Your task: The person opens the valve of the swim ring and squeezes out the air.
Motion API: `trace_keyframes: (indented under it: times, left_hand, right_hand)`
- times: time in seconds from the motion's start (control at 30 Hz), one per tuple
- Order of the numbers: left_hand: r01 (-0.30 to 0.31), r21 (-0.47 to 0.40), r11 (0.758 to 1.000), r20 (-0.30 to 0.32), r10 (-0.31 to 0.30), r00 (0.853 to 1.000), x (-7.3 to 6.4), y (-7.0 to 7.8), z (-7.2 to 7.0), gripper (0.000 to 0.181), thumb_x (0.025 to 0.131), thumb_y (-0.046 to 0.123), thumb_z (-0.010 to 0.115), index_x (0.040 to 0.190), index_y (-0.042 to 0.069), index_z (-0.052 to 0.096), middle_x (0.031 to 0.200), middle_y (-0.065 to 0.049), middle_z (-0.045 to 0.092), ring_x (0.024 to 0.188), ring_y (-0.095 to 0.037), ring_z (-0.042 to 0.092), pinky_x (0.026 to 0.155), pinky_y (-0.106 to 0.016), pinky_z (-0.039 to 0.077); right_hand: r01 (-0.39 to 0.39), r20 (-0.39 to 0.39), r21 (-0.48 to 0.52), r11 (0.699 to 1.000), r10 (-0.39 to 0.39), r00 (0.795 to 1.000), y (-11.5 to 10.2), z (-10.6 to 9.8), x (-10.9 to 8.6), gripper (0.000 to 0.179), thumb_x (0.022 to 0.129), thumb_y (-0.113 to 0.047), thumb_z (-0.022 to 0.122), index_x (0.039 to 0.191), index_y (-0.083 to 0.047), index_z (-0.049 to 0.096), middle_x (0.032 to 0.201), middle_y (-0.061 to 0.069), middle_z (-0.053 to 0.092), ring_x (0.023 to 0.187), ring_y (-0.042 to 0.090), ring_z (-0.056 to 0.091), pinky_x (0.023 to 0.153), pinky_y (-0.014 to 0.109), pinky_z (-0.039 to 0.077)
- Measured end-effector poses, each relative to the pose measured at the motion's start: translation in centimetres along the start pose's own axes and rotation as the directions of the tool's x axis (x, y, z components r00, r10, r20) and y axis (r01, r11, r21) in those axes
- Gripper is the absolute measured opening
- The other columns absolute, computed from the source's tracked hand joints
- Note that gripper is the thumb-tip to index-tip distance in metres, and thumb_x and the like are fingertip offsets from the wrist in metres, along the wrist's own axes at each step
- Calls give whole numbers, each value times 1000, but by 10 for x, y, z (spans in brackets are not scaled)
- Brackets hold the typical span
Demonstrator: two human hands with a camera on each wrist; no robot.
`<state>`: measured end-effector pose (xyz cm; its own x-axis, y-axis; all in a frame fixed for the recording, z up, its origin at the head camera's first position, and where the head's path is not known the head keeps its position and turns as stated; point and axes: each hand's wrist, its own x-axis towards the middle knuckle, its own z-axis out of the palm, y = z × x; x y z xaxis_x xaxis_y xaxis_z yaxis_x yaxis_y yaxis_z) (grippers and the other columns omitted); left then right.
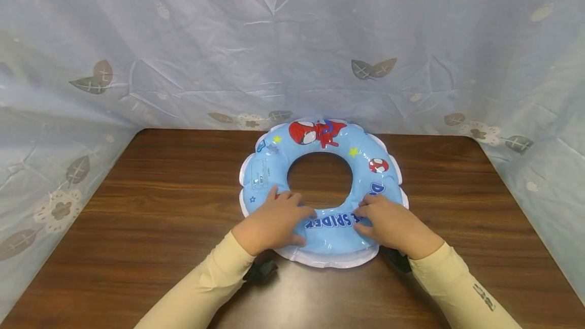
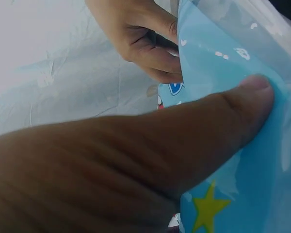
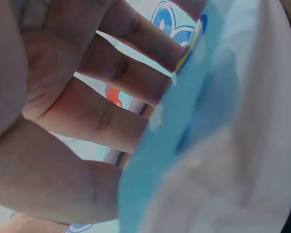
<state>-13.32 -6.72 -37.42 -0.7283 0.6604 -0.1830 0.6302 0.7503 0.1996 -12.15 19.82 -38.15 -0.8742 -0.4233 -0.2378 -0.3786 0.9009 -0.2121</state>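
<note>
An inflated light-blue swim ring (image 1: 335,242) with a white scalloped edge lies flat on the table, printed with a red spider figure, yellow stars and blue lettering. On its near left part rests my left hand (image 1: 274,221), fingers spread toward the ring's hole. My right hand (image 1: 396,225) touches the near right part beside the lettering, its fingers loosely bent. In the left wrist view, the left thumb (image 2: 233,114) presses on the blue vinyl. The right wrist view has the right fingers (image 3: 131,80) apart, their tips against the ring (image 3: 184,131).
The brown wood-grain table (image 1: 160,207) extends to both sides of the ring. A pale grey-blue curtain (image 1: 292,39) with leaf and flower prints hangs behind and along both sides, close to the ring's far edge.
</note>
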Motion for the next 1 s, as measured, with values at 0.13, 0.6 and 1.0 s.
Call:
trace_keyframes:
  times: [0.13, 0.6, 1.0]
  left_hand:
    - [-60, 54, 997, 5, 60, 998, 1, 0, 2, 67, 86, 39, 85, 147, 30, 59, 138, -5, 61, 135, -30, 52, 117, -64, 27]
    - [-151, 107, 983, 43, 147, 988, 2, 2, 7, 72, 92, 33, 79, 156, 41, 45, 142, -4, 58, 132, -25, 55, 114, -59, 33]
    - [-118, 101, 988, 62, 112, 992, 5, 5, 12, 63, 90, 38, 77, 150, 41, 54, 145, -6, 57, 136, -28, 50, 117, -66, 24]
  right_hand:
    - [2, 5, 2, 1000, -2, 1000, 0, 0, 0, 40, 93, -36, 77, 123, -9, 76, 127, 15, 67, 125, 38, 59, 97, 56, 54]
    - [9, -8, -4, 1000, -9, 1000, 1, 1, 0, 39, 93, -35, 77, 122, -10, 77, 124, 14, 67, 122, 37, 60, 95, 55, 56]
    - [26, -43, -25, 999, -27, 999, 2, 3, 1, 37, 94, -34, 76, 121, -9, 77, 124, 15, 68, 122, 38, 60, 97, 56, 55]
